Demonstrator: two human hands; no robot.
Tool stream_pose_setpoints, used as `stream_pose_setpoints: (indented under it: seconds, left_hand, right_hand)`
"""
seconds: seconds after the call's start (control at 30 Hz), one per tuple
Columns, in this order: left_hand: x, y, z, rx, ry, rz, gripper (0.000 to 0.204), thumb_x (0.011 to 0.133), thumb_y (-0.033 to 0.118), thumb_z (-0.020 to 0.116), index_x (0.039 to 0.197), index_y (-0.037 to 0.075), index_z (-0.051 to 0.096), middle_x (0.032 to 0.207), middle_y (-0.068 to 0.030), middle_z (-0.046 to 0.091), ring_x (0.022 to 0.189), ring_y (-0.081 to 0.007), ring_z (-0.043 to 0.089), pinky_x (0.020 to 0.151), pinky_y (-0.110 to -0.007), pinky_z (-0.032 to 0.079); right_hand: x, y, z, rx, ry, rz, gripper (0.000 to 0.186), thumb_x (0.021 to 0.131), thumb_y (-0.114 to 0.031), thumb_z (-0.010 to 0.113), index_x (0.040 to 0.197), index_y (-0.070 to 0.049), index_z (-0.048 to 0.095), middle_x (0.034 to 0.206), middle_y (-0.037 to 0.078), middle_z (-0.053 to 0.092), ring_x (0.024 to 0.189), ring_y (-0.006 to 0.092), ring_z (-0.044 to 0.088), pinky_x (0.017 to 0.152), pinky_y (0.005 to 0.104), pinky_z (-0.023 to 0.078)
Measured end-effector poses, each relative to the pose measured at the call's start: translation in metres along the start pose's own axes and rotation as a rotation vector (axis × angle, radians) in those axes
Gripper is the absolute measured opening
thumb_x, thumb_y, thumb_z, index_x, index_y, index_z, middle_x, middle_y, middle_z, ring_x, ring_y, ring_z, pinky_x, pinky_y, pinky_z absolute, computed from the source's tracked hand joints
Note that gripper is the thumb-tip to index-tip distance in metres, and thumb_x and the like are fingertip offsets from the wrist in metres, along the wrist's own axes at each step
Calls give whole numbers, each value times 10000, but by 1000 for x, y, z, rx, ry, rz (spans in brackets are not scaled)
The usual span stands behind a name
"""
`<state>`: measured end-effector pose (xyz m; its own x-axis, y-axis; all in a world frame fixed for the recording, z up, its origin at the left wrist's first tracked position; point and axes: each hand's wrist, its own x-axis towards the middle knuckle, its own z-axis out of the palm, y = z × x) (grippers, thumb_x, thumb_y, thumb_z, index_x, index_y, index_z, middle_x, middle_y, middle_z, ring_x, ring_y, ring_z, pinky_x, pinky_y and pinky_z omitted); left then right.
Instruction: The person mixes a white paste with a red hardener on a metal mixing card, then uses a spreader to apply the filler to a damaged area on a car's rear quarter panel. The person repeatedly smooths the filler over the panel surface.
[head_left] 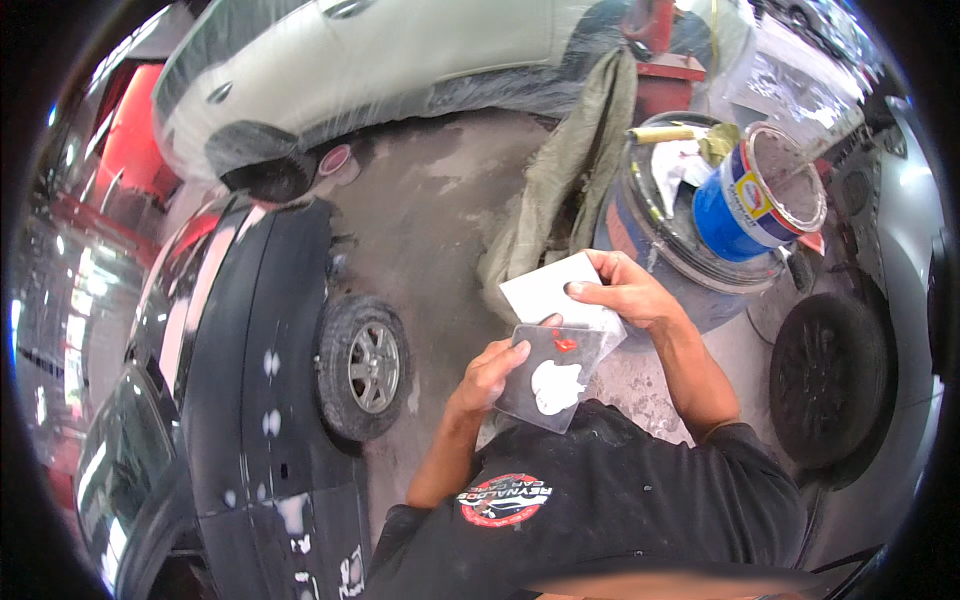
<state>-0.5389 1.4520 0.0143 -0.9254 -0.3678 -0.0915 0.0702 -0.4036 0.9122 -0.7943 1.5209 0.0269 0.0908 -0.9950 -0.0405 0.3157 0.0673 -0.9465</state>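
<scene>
My left hand [488, 374] pinches the edge of a flat grey mixing plate [523, 392], thumb on top. A thick dollop of white putty-like paste [556, 388] sits on the plate, with a small red streak of paste [565, 344] beside it. In my right hand [640, 292] is a flat white rectangular sheet [545, 288], gripped at its upper right edge with the thumb over its face. The sheet lies just above the plate, and the two overlap in the view. Whether they touch, I cannot tell. Both hands are in front of my chest.
On the right, a dark drum [650, 240] bears a blue can [735, 205] and crumpled white cloth [676, 170]. A loose wheel [375, 368] stands beside a dark car body with white patches [270, 300] on the left. A plastic-covered car [430, 50] spans the back; a silver car [915, 210] stands right.
</scene>
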Motion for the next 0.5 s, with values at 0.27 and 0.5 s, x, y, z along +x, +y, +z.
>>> stream_pose_setpoints:
  seconds: [0.27, 0.5]
  left_hand:
    - [-100, -16, -62, -515, 688, 190, 499, 1005, 332, 475, 1356, -22, 503, 1317, -168, 597, 1172, -314, 608, 1030, -454, 470]
    - [-155, -27, -103, -671, 910, 402, 485, 1031, 354, 437, 1389, 31, 488, 1326, -120, 596, 1202, -293, 586, 1051, -464, 447]
  right_hand:
    - [39, 49, 51, 300, 265, -46, 269, 935, -129, 684, 1161, -25, 584, 1032, 63, 700, 879, 125, 677, 783, 289, 555]
    - [48, 81, 77, -1111, 15, -210, 269, 904, -139, 670, 1123, -70, 531, 802, 156, 678, 756, 309, 682, 645, 431, 509]
